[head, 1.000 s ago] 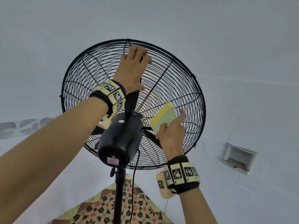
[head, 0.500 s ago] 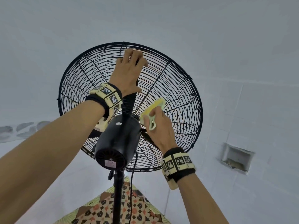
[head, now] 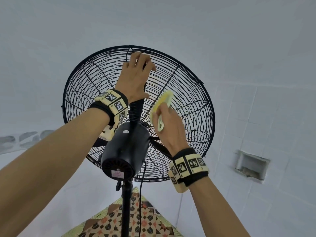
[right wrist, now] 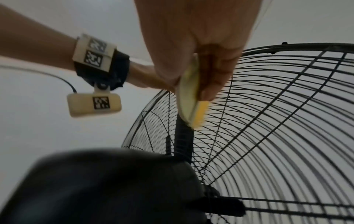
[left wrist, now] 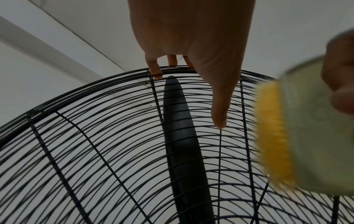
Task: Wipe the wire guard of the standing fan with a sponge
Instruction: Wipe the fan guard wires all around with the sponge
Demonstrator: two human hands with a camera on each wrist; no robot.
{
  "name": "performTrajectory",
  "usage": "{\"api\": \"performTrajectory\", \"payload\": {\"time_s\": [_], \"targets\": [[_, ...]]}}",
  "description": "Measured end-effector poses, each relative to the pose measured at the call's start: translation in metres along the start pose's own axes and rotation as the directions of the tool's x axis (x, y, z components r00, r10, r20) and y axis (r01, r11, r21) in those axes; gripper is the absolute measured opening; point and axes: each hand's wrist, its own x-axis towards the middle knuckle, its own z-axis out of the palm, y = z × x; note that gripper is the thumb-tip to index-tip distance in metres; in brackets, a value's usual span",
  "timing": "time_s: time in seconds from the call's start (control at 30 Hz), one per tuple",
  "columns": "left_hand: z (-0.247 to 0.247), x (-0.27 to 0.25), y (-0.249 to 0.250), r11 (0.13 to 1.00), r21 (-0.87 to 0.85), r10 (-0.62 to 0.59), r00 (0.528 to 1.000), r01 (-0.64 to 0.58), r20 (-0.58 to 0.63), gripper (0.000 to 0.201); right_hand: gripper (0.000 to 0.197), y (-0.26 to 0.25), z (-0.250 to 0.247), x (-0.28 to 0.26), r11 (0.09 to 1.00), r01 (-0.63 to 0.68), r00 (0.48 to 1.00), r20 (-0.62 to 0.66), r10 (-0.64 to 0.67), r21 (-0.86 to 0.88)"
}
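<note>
**Clerk:** Item one, holdings. What is in each hand?

**Me:** My right hand (head: 172, 127): fingers and thumb pinched on the sponge (head: 163, 104), yellow face and pale green backing, laid against the rear wires of the wire guard (head: 191, 93), up and to the right of the motor housing (head: 126, 149). My left hand (head: 136, 77): fingers hooked over the guard's top wires near the rim, thumb lying straight down along the mesh. It steadies the cage and carries nothing else.

**Clerk:** Item two, the fan itself.

**Me:** Standing fan, black; pole (head: 126, 207) and cord (head: 141, 194) below the housing; one blade (left wrist: 180, 136) visible through the wires under my left hand.

**Clerk:** Item three, hazards.

**Me:** My judgement only. The pinch sits at one end of the sponge, so a wire could snag the foam and twist it out of my fingers. Pressing hard with the right while the left pulls at the top could tilt the head or rock the stand. Left fingertips poke between wires, near the blade. I cannot tell whether the cord is plugged in.
</note>
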Motion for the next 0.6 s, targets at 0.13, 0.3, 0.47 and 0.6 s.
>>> {"api": "performTrajectory", "payload": {"time_s": [0.13,0.3,0.47,0.6], "targets": [[-0.0009,0.0004,0.0010,1.000,0.002,-0.005,1.000,0.005,0.012,0.089,0.021,0.0012,0.0039,-0.0039,0.986,-0.119,0.992,0.021,0.122,-0.120],[0.0004,0.0016,0.0027,1.000,0.008,-0.022,1.000,0.022,0.014,0.089,0.020,0.0026,0.0006,-0.0021,0.986,-0.135,0.990,0.025,0.138,-0.100],[0.0023,0.0009,0.0009,1.000,0.005,-0.010,1.000,0.010,0.009,0.089,0.018,0.0003,0.0063,-0.0050,0.993,-0.096,0.995,0.018,0.098,-0.067],[0.0026,0.0051,0.0031,1.000,0.022,-0.016,1.000,0.016,0.025,0.089,0.020,0.0045,-0.0037,-0.0028,0.957,-0.263,0.961,0.051,0.271,-0.125]]}}
